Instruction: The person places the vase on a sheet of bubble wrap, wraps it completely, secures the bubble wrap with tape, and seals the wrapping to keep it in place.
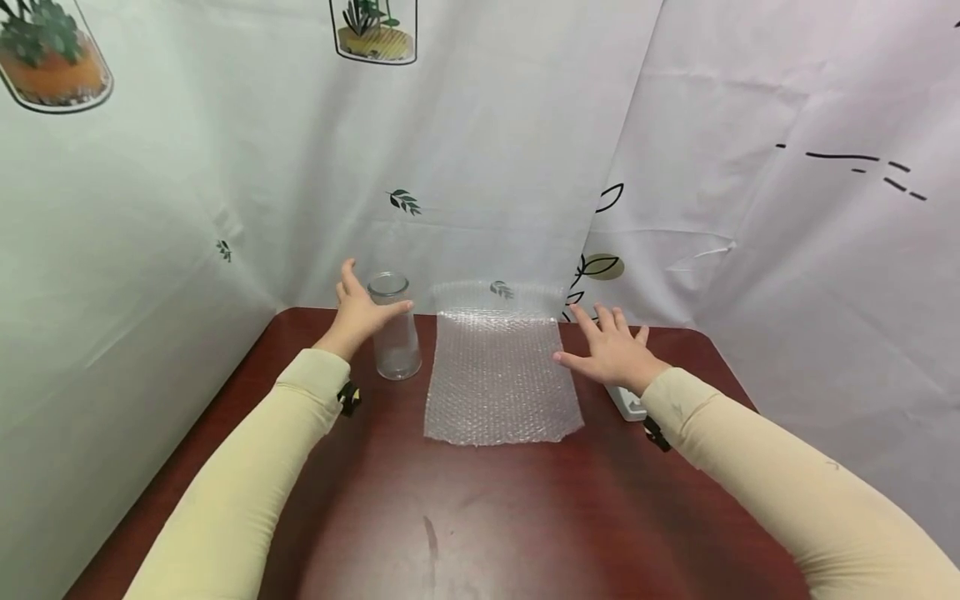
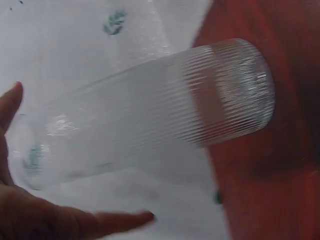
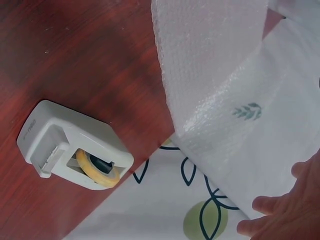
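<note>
A tall clear glass vase (image 1: 397,346) with fine ribs near its base stands upright at the table's back left. My left hand (image 1: 361,313) is beside its rim, thumb and fingers spread apart; in the left wrist view the vase (image 2: 165,100) lies between thumb and fingers without a visible grip. A sheet of bubble wrap (image 1: 498,383) lies flat at the back middle, its far end reaching up against the curtain. My right hand (image 1: 617,354) hovers with fingers spread by the sheet's right edge. Under that hand sits a white tape dispenser (image 3: 75,145) holding a yellowish roll.
The dark red wooden table (image 1: 480,508) has rounded back corners. A white printed curtain (image 1: 487,150) hangs behind it and along both sides. Bubble wrap (image 3: 210,65) lies between the vase and the dispenser.
</note>
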Demonstrator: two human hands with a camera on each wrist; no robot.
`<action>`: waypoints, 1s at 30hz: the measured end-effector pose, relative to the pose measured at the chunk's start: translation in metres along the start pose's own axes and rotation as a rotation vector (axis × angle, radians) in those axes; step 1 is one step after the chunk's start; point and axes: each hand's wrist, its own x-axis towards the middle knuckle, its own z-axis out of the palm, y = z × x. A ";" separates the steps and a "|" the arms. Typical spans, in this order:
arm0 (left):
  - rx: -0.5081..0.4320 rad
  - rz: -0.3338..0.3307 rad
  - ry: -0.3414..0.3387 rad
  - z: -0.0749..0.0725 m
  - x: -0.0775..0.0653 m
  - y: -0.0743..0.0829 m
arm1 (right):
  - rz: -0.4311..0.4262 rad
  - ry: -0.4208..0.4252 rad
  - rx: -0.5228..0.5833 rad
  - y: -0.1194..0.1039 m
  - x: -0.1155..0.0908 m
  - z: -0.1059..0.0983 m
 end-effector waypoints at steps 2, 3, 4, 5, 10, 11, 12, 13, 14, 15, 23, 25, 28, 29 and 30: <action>-0.072 -0.003 -0.011 0.004 0.001 -0.009 | -0.003 0.001 0.003 0.000 -0.001 0.001; -0.096 -0.005 -0.020 0.007 0.001 -0.013 | -0.005 0.000 0.009 0.000 -0.001 0.001; -0.113 -0.011 -0.028 0.009 0.001 -0.017 | -0.008 0.000 0.012 0.000 -0.001 0.002; -0.125 -0.012 -0.033 0.013 0.001 -0.021 | -0.010 0.001 0.017 0.000 -0.002 0.002; -0.102 0.026 -0.050 0.028 -0.002 -0.037 | -0.016 -0.002 0.027 -0.002 -0.005 0.002; -0.096 0.039 -0.045 0.031 -0.003 -0.040 | -0.017 -0.003 0.025 -0.002 -0.006 0.002; -0.094 0.051 -0.039 0.032 -0.004 -0.042 | -0.018 -0.006 0.024 -0.003 -0.007 0.002; -0.098 0.059 -0.034 0.034 -0.005 -0.045 | -0.022 -0.007 0.021 -0.003 -0.007 0.002; -0.100 0.065 -0.025 0.035 -0.006 -0.046 | -0.023 -0.008 0.019 -0.003 -0.008 0.003; -0.108 0.073 -0.013 0.036 -0.006 -0.047 | -0.024 -0.008 0.017 -0.003 -0.008 0.003; -0.111 0.077 0.074 0.037 -0.012 -0.052 | -0.035 -0.005 0.002 -0.009 -0.005 0.007; -0.128 0.085 0.105 0.035 -0.014 -0.051 | -0.036 -0.007 -0.007 -0.011 -0.003 0.006; -0.144 0.106 0.138 0.032 -0.015 -0.046 | -0.037 -0.007 -0.010 -0.016 -0.001 0.005; -0.141 0.117 0.143 0.032 -0.015 -0.044 | -0.037 -0.006 -0.008 -0.017 0.000 0.004; -0.138 0.127 0.143 0.031 -0.015 -0.041 | -0.037 -0.006 -0.004 -0.018 0.000 0.004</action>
